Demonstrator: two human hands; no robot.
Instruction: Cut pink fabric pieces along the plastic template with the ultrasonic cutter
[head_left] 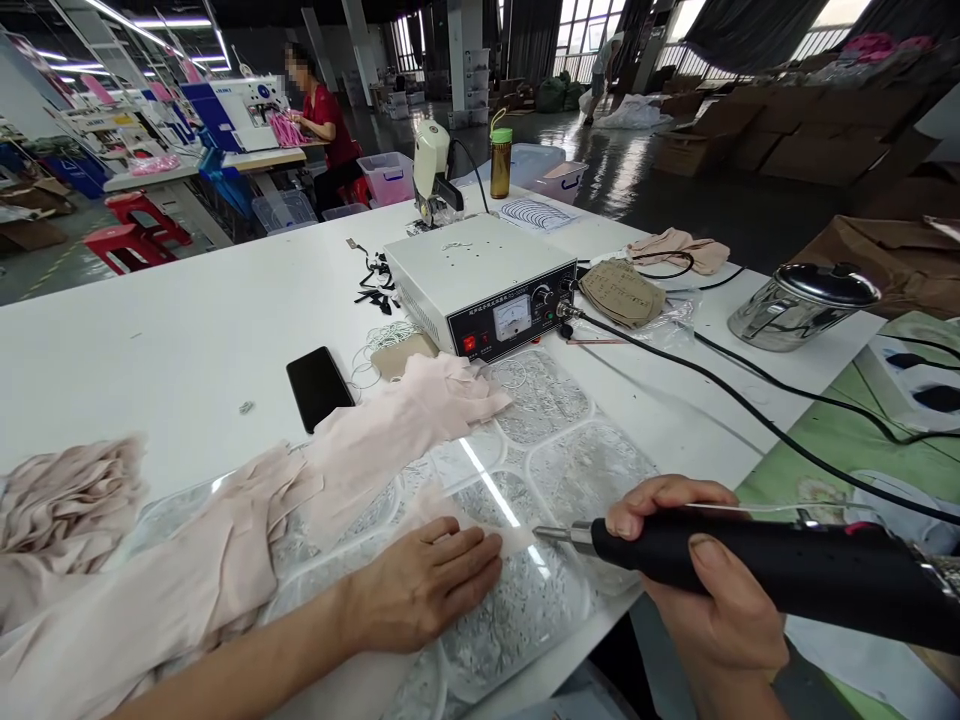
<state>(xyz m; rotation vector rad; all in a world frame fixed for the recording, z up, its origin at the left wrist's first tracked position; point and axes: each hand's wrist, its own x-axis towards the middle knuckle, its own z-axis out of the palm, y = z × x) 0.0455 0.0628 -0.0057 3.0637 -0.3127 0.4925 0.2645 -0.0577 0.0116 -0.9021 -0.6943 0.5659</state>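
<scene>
My left hand lies flat, fingers stretched out, on a thin pale-pink piece of fabric spread over a glossy patterned mat. My right hand is wrapped round a black ultrasonic hand tool. The tool's narrow metal tip is at the fabric's right end, just beyond my left fingertips; whether it touches the cloth I cannot tell. More pale-pink fabric pieces lie in a long overlapping row behind and left of my left hand. Part of the fabric is hidden beneath that hand and forearm.
A control box with a dial stands mid-table, its black cable running right. Around it are a phone, a bundle of card templates, a steel lidded pot and a bottle. Crumpled fabric lies left. A person sits sewing behind.
</scene>
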